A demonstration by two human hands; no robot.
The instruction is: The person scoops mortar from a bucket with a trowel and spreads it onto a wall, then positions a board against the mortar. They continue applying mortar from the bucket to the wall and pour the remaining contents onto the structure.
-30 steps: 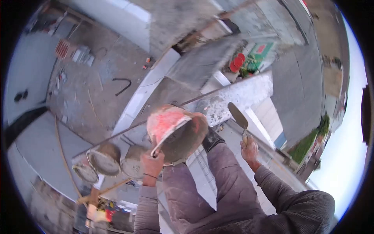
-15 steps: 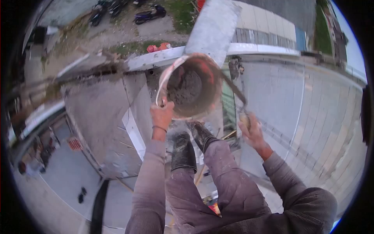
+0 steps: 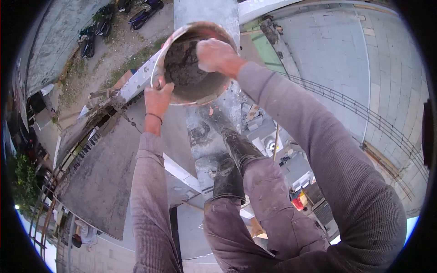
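A bucket (image 3: 200, 98), reddish inside near the upper rim, is held out in front of the person's body, its mouth tilted toward the head. Grey wet mortar (image 3: 180, 68) lies in the bottom and up part of the wall. The left hand (image 3: 159, 101) has its fingers closed round the bucket's near left edge, where the pale handle (image 3: 154, 70) runs; a thin dark band (image 3: 154, 116) circles that wrist. The right hand (image 3: 217, 55) is over the bucket's mouth, back uppermost and blurred; its fingers look curled, but one cannot tell how tightly, or what it has hold of. Under the bucket passes a long, narrow grey slab (image 3: 205, 11), with the dusty black boots (image 3: 229, 179) below the bucket. To the right, a long steel bar lattice (image 3: 350, 101) crosses a pale floor (image 3: 327, 50), near a green panel (image 3: 266, 48). Motorbikes (image 3: 146, 13) stand on the ground far off at upper left
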